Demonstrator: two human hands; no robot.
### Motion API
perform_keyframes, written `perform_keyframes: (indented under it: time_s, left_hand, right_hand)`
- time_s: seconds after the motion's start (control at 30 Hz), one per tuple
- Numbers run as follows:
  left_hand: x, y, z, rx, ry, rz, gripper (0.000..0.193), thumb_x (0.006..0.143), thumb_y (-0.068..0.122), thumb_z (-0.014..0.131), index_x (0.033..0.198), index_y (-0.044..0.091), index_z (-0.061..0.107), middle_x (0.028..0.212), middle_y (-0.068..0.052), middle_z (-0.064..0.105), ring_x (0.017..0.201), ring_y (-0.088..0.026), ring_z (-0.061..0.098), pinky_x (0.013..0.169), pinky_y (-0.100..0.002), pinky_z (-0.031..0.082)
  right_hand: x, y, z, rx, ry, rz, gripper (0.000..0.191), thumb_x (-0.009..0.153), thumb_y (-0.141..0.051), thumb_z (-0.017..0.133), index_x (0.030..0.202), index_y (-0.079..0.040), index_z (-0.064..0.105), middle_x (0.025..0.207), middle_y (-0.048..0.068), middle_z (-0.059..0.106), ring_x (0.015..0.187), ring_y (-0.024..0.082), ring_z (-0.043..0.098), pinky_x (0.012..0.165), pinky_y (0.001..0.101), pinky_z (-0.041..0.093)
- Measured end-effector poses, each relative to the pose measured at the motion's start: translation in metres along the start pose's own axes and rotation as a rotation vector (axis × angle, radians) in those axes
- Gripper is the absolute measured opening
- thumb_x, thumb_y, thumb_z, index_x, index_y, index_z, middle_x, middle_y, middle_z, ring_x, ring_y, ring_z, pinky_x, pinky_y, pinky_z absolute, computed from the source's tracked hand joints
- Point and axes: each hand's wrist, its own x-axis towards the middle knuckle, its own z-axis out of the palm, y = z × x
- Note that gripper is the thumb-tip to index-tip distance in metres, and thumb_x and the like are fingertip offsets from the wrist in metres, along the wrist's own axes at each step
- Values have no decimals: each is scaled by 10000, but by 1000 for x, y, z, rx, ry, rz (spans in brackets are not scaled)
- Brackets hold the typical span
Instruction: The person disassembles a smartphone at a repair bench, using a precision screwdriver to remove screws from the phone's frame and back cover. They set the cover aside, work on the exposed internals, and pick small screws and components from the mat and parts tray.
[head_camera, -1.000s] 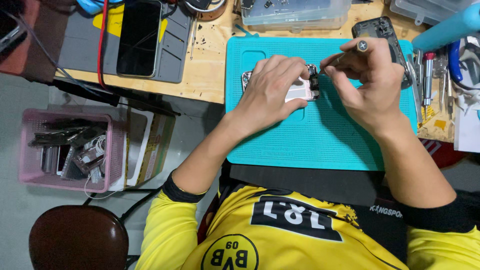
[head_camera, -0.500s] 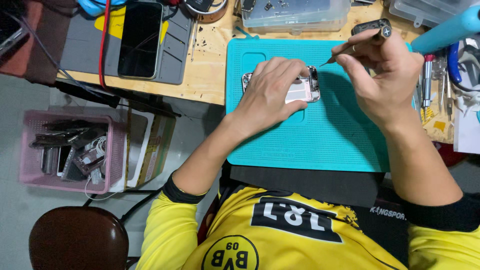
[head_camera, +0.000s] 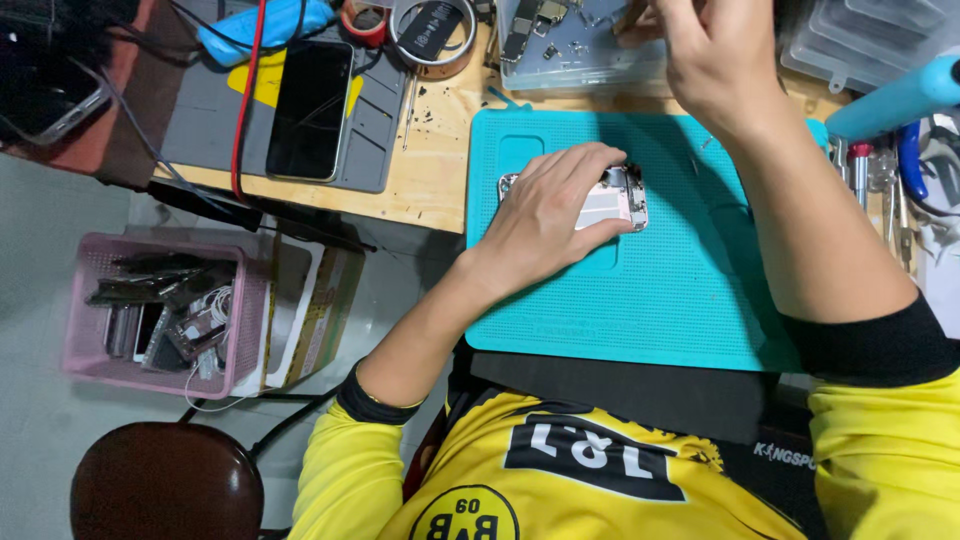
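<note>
Left hand (head_camera: 545, 215) lies flat over a small opened silver phone chassis with exposed internals (head_camera: 610, 200), fingers spread and pressing down, pinning it rather than pinching it. Chassis sits on the upper middle of the teal silicone work mat (head_camera: 650, 320), which is my landmark for everything here.

Right hand (head_camera: 705, 55) is up past the mat's far edge, at a clear plastic parts tray with small metal pieces (head_camera: 575, 50). Fingers are curled, but I can't tell whether they have anything pinched; the tips run out of frame.

Left of the mat: a dark slab phone, screen up (head_camera: 310, 108), on a grey mat, with a red cable (head_camera: 247, 90) alongside. Right of the mat: a row of hand tools with red and blue handles (head_camera: 880, 170). Below the mat's left side, off the bench: a pink plastic basket of scrap phone parts (head_camera: 160, 315).

Risks, as I judge them:
- Tiny part slips from the right fingers over the mat's dimpled surface, or bounces off the bench edge.
- Right forearm crosses the mat's upper right; it could sweep a tool.
- Palm pressure on the exposed internals could bend a flex or connector.
</note>
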Motion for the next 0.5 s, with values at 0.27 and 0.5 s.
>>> perform_keyframes:
  time_s: [0.27, 0.5]
  left_hand:
    - [12, -14, -15, 91, 111, 7, 461, 923, 252, 794, 1274, 34, 590, 1195, -134, 664, 1126, -339, 649, 951, -440, 507]
    - [40, -35, -15, 232, 276, -49, 278, 948, 155, 772, 1185, 80, 648, 995, -80, 679, 905, -287, 701, 755, -422, 533]
  right_hand:
    - [4, 15, 5, 120, 30, 59, 261, 1186, -60, 373, 1192, 88, 588, 1107, 127, 711, 993, 202, 754, 886, 331, 644]
    - [-18, 9, -36, -48, 145, -125, 172, 1179, 39, 495, 1156, 118, 646, 1065, 141, 712, 953, 198, 732, 870, 302, 624]
